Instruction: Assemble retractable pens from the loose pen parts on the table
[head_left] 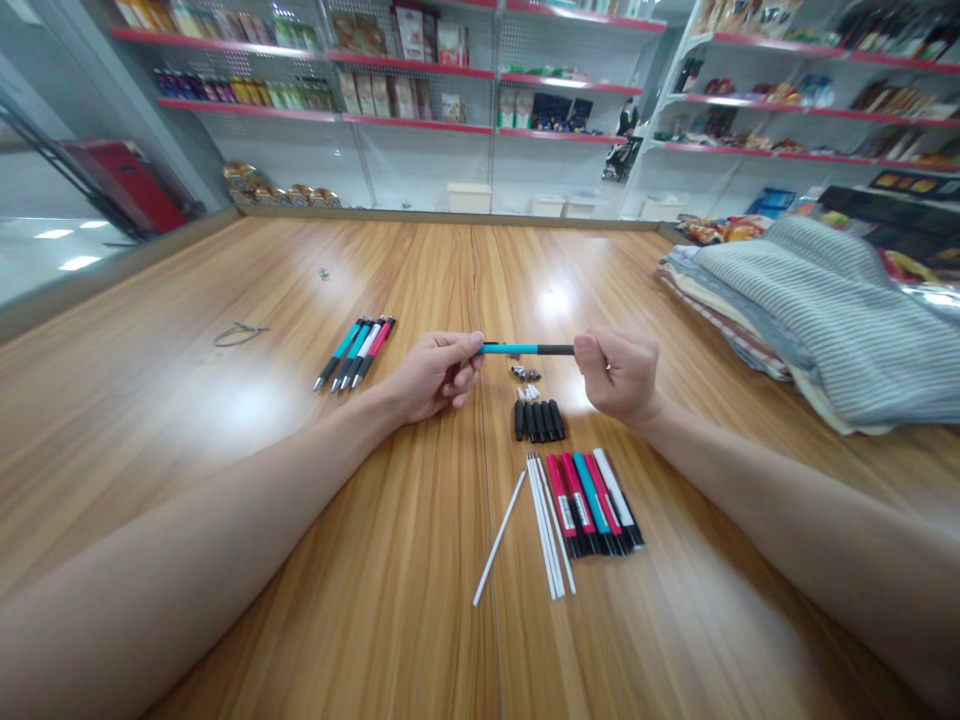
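A teal pen (525, 349) with a black grip end is held level above the wooden table (300, 480). My left hand (435, 375) pinches its teal end. My right hand (619, 372) is closed around its black end. Under the pen lie small metal tips (526, 374), a row of black grip sleeves (538, 420), several white refills (544, 525) and a row of red, teal and white pen barrels (592, 502). Several assembled pens (357, 352) lie to the left of my left hand.
A stack of folded striped cloths (810, 310) lies at the table's right. A rubber band (238, 333) and a small metal bit (324, 272) lie at the left. Store shelves (420, 95) with goods line the far wall.
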